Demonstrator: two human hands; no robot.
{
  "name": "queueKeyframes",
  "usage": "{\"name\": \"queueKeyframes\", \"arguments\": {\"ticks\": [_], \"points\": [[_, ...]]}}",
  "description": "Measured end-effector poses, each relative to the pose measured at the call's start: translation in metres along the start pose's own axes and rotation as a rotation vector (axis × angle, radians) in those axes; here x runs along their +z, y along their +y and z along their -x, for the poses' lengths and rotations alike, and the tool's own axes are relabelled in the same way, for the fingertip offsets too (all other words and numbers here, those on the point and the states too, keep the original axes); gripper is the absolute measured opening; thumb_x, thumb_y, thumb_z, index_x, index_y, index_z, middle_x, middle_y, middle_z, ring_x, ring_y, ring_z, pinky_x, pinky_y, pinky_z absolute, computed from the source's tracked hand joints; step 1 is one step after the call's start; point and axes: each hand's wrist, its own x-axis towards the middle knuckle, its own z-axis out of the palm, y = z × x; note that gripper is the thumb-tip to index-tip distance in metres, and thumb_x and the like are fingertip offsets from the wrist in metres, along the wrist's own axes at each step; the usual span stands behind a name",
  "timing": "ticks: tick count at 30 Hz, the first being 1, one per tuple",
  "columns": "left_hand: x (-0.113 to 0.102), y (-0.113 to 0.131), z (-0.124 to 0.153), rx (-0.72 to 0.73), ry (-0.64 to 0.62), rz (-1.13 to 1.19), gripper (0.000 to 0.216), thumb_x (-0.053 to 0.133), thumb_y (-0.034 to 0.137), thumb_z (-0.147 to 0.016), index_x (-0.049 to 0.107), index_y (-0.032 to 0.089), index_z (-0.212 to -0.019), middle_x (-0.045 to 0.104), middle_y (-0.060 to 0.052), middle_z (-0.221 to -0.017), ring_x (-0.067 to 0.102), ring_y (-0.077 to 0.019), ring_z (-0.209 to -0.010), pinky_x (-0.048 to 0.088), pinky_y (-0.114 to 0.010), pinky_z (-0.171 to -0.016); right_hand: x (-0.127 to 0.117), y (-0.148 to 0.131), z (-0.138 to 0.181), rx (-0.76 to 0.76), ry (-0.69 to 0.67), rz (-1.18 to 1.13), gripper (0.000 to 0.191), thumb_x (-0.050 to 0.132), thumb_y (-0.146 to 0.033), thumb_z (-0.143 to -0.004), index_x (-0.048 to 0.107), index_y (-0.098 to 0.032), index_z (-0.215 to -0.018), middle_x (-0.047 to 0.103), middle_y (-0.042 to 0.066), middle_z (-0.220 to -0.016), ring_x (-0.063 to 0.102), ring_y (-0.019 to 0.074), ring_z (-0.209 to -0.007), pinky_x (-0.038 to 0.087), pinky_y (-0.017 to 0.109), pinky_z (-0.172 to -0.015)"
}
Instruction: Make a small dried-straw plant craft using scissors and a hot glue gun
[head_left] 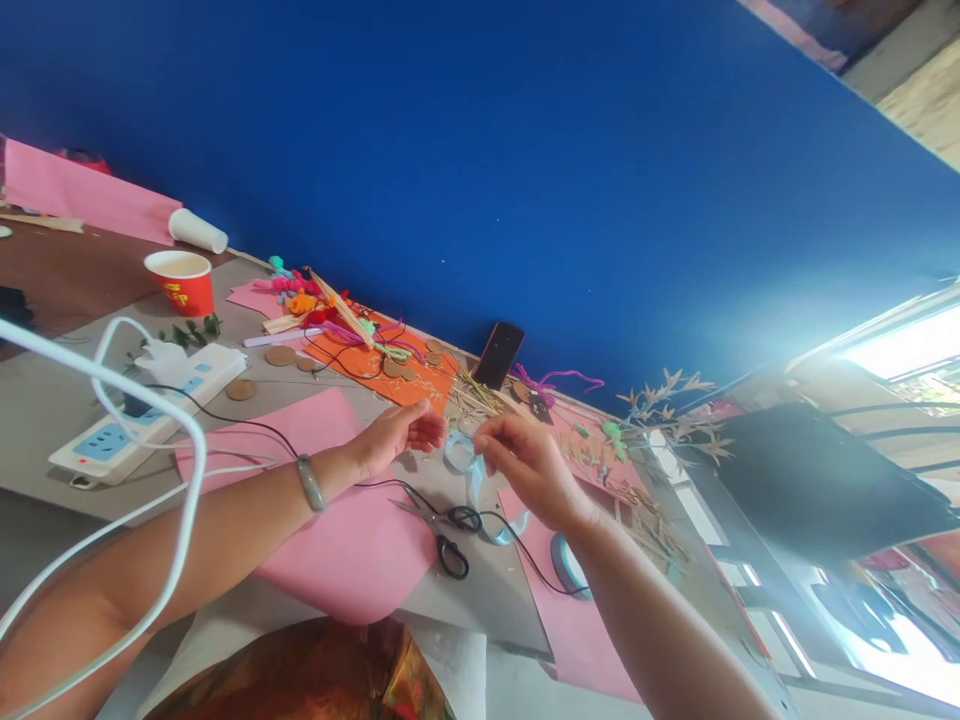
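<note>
My left hand (400,433) hovers over the table with fingers curled toward a loop of pale blue ribbon (460,452). My right hand (525,466) pinches the ribbon from the other side, thumb and fingers pressed together. The ribbon trails down past my right wrist to a curl (501,532). Black-handled scissors (442,528) lie just below both hands on the grey table, beside a pink paper sheet (352,540). A green bangle (310,484) sits on my left wrist.
A white power strip (142,412) with cables lies at left, a red paper cup (183,281) behind it. Orange paper with pipe cleaners and cardboard discs (367,350), a black phone (499,354) against the blue wall, dried sprigs (660,400) and a tape roll (566,565) surround the hands.
</note>
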Motion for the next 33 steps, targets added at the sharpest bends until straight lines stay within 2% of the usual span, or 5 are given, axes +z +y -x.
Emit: {"name": "queueKeyframes", "arguments": {"ticks": [10,17,24,28,33], "points": [[0.004,0.003,-0.001,0.048,-0.196,0.127,0.053,0.051,0.062,-0.082,0.063,0.014,-0.101,0.067,-0.012,-0.099,0.060,-0.0215,-0.095,0.044,-0.034,-0.083,0.041,0.010,-0.036,0.040,0.211,-0.239,0.030,0.063,-0.045,-0.081,0.066,-0.015,-0.076,0.061,0.000,-0.058,0.051,0.0097,-0.048,0.043,0.022,-0.047],[0.009,0.004,0.000,0.191,-0.071,0.000,0.041,0.059,0.056,-0.079,0.060,0.015,-0.084,0.056,-0.003,-0.077,0.051,-0.0139,-0.074,0.043,-0.029,-0.074,0.071,0.014,-0.044,0.025,0.282,-0.467,0.024,0.076,-0.039,-0.069,0.069,-0.017,-0.076,0.066,0.001,-0.065,0.056,0.0120,-0.050,0.051,0.026,-0.046],[0.014,0.005,0.005,0.253,-0.038,-0.058,0.056,0.049,0.067,-0.080,0.063,0.014,-0.092,0.059,-0.006,-0.083,0.053,-0.0167,-0.078,0.043,-0.031,-0.074,0.087,0.027,-0.043,-0.101,0.401,-0.329,0.019,0.063,-0.036,-0.082,0.063,-0.018,-0.075,0.063,0.001,-0.067,0.058,0.0123,-0.055,0.050,0.025,-0.050],[0.018,0.004,0.009,0.239,-0.133,-0.058,0.057,0.047,0.067,-0.081,0.064,0.017,-0.103,0.063,-0.011,-0.100,0.056,-0.0224,-0.096,0.044,-0.034,-0.081,0.094,0.033,-0.039,-0.145,0.475,-0.224,0.023,0.057,-0.037,-0.087,0.061,-0.018,-0.075,0.063,0.003,-0.072,0.060,0.0153,-0.065,0.051,0.028,-0.061],[0.018,-0.004,0.008,0.150,-0.173,-0.015,0.060,0.042,0.070,-0.082,0.063,0.020,-0.106,0.064,-0.008,-0.100,0.056,-0.0224,-0.097,0.044,-0.033,-0.080,0.097,0.042,-0.035,-0.176,0.490,-0.130,0.025,0.048,-0.039,-0.091,0.057,-0.020,-0.077,0.064,0.005,-0.074,0.061,0.0183,-0.069,0.051,0.032,-0.062]]}}
